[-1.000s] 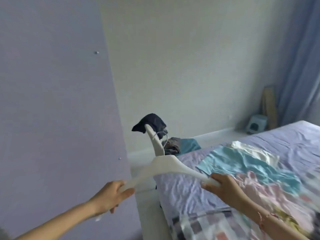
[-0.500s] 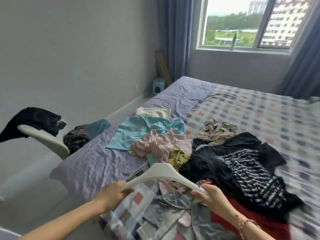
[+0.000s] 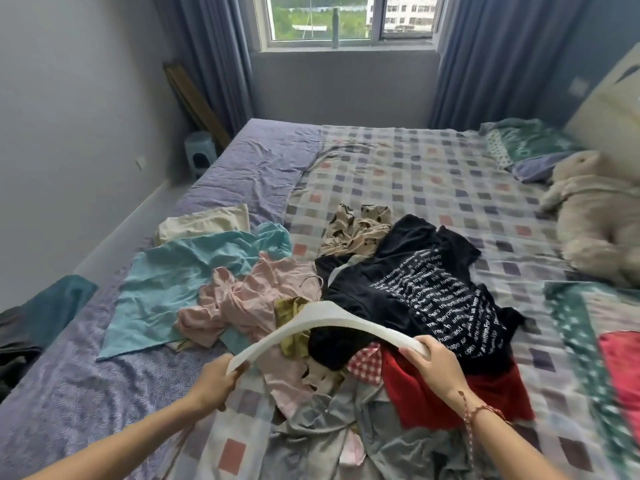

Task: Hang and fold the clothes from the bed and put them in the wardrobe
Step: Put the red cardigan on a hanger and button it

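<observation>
We see open bed (image 3: pixel 263 157) surface along the left edge and beyond the clothes pile (image 3: pixel 398 282), while the pile, the white hanger (image 3: pixel 325 315) spanning it and the plush toy (image 3: pixel 588 216) at right block the rest.

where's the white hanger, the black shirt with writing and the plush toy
white hanger (image 3: pixel 330 315): head view, on its raised middle below the hook
black shirt (image 3: pixel 433 289): head view, on the white lettering
plush toy (image 3: pixel 588 220): head view, on its body
</observation>
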Motion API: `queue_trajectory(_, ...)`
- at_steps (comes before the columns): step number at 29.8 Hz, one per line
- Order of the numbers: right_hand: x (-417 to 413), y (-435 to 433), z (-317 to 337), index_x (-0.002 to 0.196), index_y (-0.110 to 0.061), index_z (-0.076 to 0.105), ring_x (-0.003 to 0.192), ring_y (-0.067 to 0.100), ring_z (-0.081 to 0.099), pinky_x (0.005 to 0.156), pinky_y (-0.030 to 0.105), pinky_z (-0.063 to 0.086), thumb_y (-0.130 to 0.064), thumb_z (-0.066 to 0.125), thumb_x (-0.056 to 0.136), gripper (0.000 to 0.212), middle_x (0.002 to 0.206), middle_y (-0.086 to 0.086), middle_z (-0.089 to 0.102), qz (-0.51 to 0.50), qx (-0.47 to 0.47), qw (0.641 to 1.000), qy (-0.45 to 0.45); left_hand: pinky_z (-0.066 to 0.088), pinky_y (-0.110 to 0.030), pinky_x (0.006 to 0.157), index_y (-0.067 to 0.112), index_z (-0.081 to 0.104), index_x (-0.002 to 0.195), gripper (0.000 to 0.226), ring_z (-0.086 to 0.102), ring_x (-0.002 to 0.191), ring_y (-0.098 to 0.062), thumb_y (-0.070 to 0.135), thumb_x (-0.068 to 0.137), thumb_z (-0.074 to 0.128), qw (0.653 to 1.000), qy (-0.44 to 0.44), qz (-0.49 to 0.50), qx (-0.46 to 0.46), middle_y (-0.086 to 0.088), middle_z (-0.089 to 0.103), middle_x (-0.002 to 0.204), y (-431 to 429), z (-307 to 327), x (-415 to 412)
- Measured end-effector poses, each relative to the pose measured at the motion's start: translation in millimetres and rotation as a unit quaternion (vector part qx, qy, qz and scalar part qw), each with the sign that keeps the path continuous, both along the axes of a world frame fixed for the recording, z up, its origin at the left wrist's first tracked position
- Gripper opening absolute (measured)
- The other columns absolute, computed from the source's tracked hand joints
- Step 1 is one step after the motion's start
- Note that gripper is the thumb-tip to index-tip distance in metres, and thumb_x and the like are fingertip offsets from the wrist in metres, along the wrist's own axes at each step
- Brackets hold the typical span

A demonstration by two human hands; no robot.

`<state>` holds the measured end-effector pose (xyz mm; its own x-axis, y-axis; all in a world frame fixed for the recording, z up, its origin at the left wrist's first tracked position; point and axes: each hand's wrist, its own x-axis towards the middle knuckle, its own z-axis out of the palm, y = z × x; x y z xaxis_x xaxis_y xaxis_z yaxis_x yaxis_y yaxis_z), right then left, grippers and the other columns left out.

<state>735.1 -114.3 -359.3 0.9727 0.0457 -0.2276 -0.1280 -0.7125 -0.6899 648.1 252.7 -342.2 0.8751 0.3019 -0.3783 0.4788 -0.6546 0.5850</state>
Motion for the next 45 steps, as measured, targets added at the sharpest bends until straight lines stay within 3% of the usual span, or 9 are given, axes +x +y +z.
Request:
queue_trajectory(11, 23, -4, -55, 0.079, -0.018, 0.061, 0.083, 0.027, 0.065, 0.076, 0.033, 0.047, -0.014, 0.062, 0.088, 0.01, 0.078, 0.006, 0.068, -0.199, 0.026, 0.979, 0.047, 0.042, -0.035, 0.07, -0.002, 0.056, 0.109, 0.022, 0.059, 0.09, -0.037, 0.011, 0.091, 0.056, 0.999, -0.014, 0.042, -0.006, -0.025, 0.063, 0.1, 43, -79, 166)
queue_trajectory(15, 17, -14, -71, 0.084, -0.018, 0.06, 0.081, 0.024, 0.062, 0.074, 0.028, 0.043, -0.01, 0.062, 0.087, 0.009, 0.081, 0.006, 0.068, -0.204, 0.009, 0.976, 0.071, 0.036, -0.049, 0.101, 0.006, 0.04, 0.129, 0.05, 0.041, 0.123, -0.039, 0.036, 0.092, 0.054, 0.984, 0.077, -0.074, 0.141, -0.022, 0.043, 0.133, 45, -107, 179)
queue_trajectory(21, -7, -55, -93, 0.087, -0.012, 0.061, 0.084, 0.021, 0.055, 0.075, 0.024, 0.036, -0.009, 0.061, 0.086, 0.004, 0.083, 0.003, 0.06, -0.266, -0.019, 0.951, 0.157, 0.037, -0.036, 0.097, 0.009, 0.045, 0.127, 0.04, 0.043, 0.122, -0.027, 0.031, 0.094, 0.048, 0.94, 0.046, -0.261, 0.216, -0.012, 0.045, 0.133, -28, -103, 183)
queue_trajectory(30, -22, -103, -119, 0.083, -0.006, 0.054, 0.049, 0.015, 0.046, 0.035, 0.016, 0.036, 0.001, 0.047, 0.091, 0.012, 0.065, 0.008, 0.051, -0.47, 0.206, 0.796, 0.321, 0.04, -0.033, 0.095, 0.011, 0.052, 0.119, 0.029, 0.048, 0.114, -0.025, 0.026, 0.096, 0.043, 0.906, 0.064, -0.397, 0.133, -0.008, 0.051, 0.121, -176, -103, 168)
queue_trajectory(33, -12, -89, -136, 0.138, -0.004, 0.032, 0.104, 0.028, 0.056, 0.082, 0.03, 0.051, -0.007, 0.059, 0.089, 0.056, 0.12, 0.017, 0.054, -0.457, 0.277, 0.774, 0.339, 0.041, -0.035, 0.088, 0.01, 0.054, 0.107, 0.021, 0.049, 0.11, -0.03, 0.021, 0.092, 0.044, 0.883, 0.113, -0.434, 0.136, -0.008, 0.049, 0.105, -214, -110, 159)
queue_trajectory(36, -1, -84, -140, 0.148, -0.003, 0.001, 0.135, 0.029, 0.033, 0.11, 0.037, 0.027, -0.004, 0.071, 0.08, 0.098, 0.151, 0.018, 0.023, -0.478, 0.261, 0.797, 0.263, 0.041, -0.034, 0.09, 0.011, 0.055, 0.103, 0.019, 0.049, 0.111, -0.03, 0.022, 0.09, 0.046, 0.87, 0.119, -0.453, 0.151, -0.01, 0.052, 0.109, -235, -117, 158)
queue_trajectory(40, 13, -105, -168, 0.138, -0.002, 0.034, 0.077, 0.022, 0.059, 0.072, 0.034, 0.052, -0.007, 0.077, 0.072, 0.079, 0.109, 0.017, 0.056, -0.399, 0.23, 0.842, 0.28, 0.039, -0.031, 0.093, 0.011, 0.056, 0.115, 0.028, 0.05, 0.113, -0.024, 0.024, 0.094, 0.044, 0.881, 0.109, -0.427, 0.173, -0.009, 0.055, 0.118, -261, -122, 162)
queue_trajectory(42, 19, -112, -180, 0.1, -0.004, 0.063, 0.07, 0.017, 0.055, 0.069, 0.032, 0.05, -0.018, 0.073, 0.061, 0.042, 0.085, 0.011, 0.064, -0.288, 0.154, 0.896, 0.3, 0.039, -0.027, 0.088, 0.011, 0.059, 0.111, 0.027, 0.053, 0.109, -0.022, 0.027, 0.095, 0.044, 0.894, 0.126, -0.399, 0.16, -0.007, 0.06, 0.115, -268, -117, 165)
queue_trajectory(45, 26, -106, -131, 0.055, -0.012, 0.052, 0.037, 0.003, 0.042, 0.043, 0.019, 0.035, -0.018, 0.052, 0.046, 0.011, 0.042, -0.008, 0.05, -0.209, 0.209, 0.901, 0.317, 0.043, -0.025, 0.069, 0.017, 0.06, 0.096, 0.031, 0.056, 0.086, -0.014, 0.045, 0.092, 0.047, 0.936, 0.206, -0.283, 0.029, -0.005, 0.064, 0.099, -288, -106, 162)
